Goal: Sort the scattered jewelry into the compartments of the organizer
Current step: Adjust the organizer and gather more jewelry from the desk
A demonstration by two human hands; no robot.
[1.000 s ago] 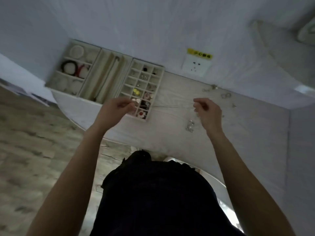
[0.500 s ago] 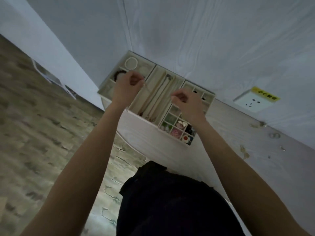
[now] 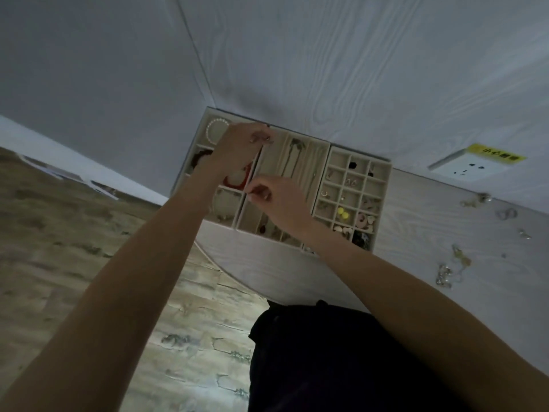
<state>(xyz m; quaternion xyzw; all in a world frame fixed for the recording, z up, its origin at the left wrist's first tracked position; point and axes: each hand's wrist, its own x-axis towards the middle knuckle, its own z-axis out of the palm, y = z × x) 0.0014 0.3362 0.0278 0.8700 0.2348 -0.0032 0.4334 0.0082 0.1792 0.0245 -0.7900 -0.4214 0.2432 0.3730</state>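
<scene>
A: What's in the organizer (image 3: 383, 185)?
B: Yellow beads (image 3: 343, 212) in its small-grid part, a pearl bracelet (image 3: 215, 130) at its far-left corner.
A: Hands?
B: Both over its long slots; left hand (image 3: 237, 147) and right hand (image 3: 276, 197) have curled, pinching fingers, what they hold too thin to tell.
A: Around it?
B: Loose jewelry (image 3: 448, 272) on the table (image 3: 416, 248) to its right, wall socket (image 3: 460, 169) beyond.

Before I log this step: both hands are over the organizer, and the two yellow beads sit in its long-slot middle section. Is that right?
Not quite. In the head view both hands, left hand and right hand, are over the organizer, but the yellow beads sit in a small square compartment of the right-hand grid section, not the long-slot middle section.
</scene>
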